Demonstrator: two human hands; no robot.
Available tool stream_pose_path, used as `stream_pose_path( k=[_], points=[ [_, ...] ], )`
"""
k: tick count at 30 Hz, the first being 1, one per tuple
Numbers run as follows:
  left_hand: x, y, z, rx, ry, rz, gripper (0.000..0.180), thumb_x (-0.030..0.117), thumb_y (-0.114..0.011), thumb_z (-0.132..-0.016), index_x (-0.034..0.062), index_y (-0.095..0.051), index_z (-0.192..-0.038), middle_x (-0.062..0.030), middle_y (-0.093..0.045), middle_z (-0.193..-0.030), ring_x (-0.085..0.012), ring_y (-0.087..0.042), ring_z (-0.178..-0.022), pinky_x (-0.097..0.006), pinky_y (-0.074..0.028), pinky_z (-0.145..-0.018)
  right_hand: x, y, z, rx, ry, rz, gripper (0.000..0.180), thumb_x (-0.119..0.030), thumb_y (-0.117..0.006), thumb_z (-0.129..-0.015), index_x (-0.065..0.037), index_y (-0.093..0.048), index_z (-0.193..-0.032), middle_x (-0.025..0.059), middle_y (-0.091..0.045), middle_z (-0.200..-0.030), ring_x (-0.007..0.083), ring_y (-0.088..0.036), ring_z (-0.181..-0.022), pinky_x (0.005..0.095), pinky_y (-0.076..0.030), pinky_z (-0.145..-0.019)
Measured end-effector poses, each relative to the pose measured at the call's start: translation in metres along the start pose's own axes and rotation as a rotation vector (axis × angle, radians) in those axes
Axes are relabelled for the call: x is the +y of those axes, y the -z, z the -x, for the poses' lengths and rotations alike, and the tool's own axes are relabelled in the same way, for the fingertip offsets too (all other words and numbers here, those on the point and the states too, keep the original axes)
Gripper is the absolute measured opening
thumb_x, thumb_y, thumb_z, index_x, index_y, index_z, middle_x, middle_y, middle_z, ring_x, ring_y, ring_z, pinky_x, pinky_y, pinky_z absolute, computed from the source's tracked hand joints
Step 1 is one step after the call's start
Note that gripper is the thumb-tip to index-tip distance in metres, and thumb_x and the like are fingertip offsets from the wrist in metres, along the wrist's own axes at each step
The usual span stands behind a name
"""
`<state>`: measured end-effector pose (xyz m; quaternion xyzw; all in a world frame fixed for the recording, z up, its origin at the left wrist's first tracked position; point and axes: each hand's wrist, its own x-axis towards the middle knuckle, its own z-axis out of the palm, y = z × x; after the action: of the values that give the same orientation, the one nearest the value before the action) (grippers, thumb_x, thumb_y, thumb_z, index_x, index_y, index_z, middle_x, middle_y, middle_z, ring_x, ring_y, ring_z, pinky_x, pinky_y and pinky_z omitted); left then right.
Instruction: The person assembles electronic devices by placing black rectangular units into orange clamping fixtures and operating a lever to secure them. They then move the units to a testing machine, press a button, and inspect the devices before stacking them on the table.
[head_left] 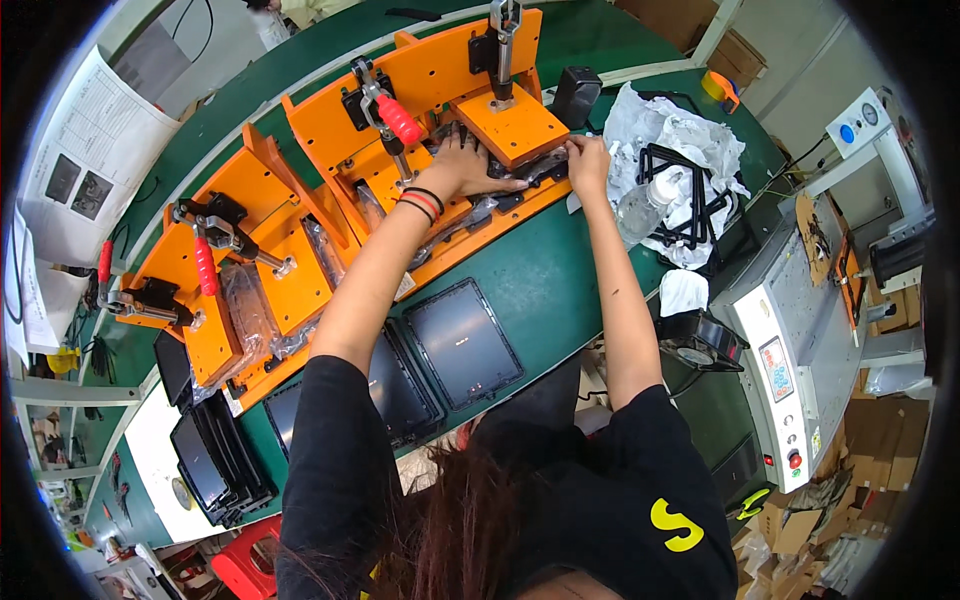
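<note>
My left hand (463, 168) lies flat, fingers spread, on a dark part wrapped in clear film (495, 190) that sits under the orange press block (510, 125) of an orange clamping jig (440, 70). My right hand (588, 162) pinches the right end of that same wrapped part at the jig's front edge. A red-handled toggle clamp (395, 115) stands raised just left of my left hand. Black and red bands circle my left wrist.
A second orange jig (255, 270) with a red-handled clamp and wrapped parts stands to the left. Dark tablet-like panels (462, 342) lie on the green table near me, with more stacked at lower left (210, 460). White wrapping, black frames and a clear bottle (675, 165) sit right, beside a grey machine (800, 340).
</note>
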<state>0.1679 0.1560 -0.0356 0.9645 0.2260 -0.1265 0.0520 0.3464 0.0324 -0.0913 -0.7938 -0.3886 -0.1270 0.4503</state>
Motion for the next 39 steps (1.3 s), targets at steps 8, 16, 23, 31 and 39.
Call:
stream_pose_path(
  k=[8,16,23,31,39],
  points=[
    [0.002,-0.004,-0.004,0.038,-0.006,-0.16,0.131,0.095,-0.029,-0.059,-0.0021,-0.013,-0.145,-0.0301,-0.008,-0.149,-0.0446,-0.003,-0.139,-0.053,-0.002,-0.113,0.027,-0.002,0.016,0.077,0.0,0.075,0.012,-0.002,-0.063,-0.077,-0.001,-0.071,-0.084,0.0237,-0.06,-0.083,0.0393,-0.058,-0.081,0.0437,-0.047,-0.077],
    [0.011,-0.002,0.029,0.414,0.178,-0.134,0.127,0.09,-0.034,-0.065,-0.0103,-0.02,-0.141,-0.0305,-0.016,-0.148,-0.0438,-0.012,-0.139,-0.055,-0.011,-0.111,-0.002,0.01,0.014,0.063,-0.069,0.045,0.016,-0.007,-0.059,-0.082,0.0,-0.069,-0.093,0.0252,-0.06,-0.091,0.0407,-0.059,-0.084,0.0453,-0.047,-0.078],
    [0.027,0.012,0.066,0.48,0.102,0.006,0.057,0.037,-0.038,-0.096,-0.0099,-0.044,-0.127,-0.0282,-0.044,-0.133,-0.0386,-0.041,-0.126,-0.045,-0.034,-0.105,-0.013,0.01,0.019,0.104,0.146,0.102,0.018,-0.011,-0.057,-0.084,-0.003,-0.068,-0.096,0.0212,-0.06,-0.105,0.0416,-0.058,-0.09,0.0462,-0.046,-0.082],
    [-0.006,-0.012,0.004,0.303,-0.07,-0.252,0.045,0.02,-0.039,-0.092,-0.0098,-0.046,-0.125,-0.0249,-0.047,-0.13,-0.0369,-0.042,-0.124,-0.044,-0.029,-0.108,-0.016,0.004,-0.026,-0.193,0.293,-0.103,0.024,0.005,-0.055,-0.074,0.001,-0.065,-0.096,0.0196,-0.063,-0.097,0.0406,-0.058,-0.092,0.0428,-0.047,-0.082],
    [-0.016,-0.016,-0.038,0.413,-0.419,0.278,0.039,0.019,-0.045,-0.09,0.0029,-0.049,-0.125,-0.0215,-0.049,-0.128,-0.0401,-0.043,-0.12,-0.041,-0.035,-0.103,-0.006,-0.007,-0.024,-0.292,0.355,-0.176,0.035,-0.005,-0.053,-0.081,0.0,-0.057,-0.116,0.0141,-0.058,-0.118,0.0316,-0.048,-0.11,0.0345,-0.039,-0.097]
  ],
)
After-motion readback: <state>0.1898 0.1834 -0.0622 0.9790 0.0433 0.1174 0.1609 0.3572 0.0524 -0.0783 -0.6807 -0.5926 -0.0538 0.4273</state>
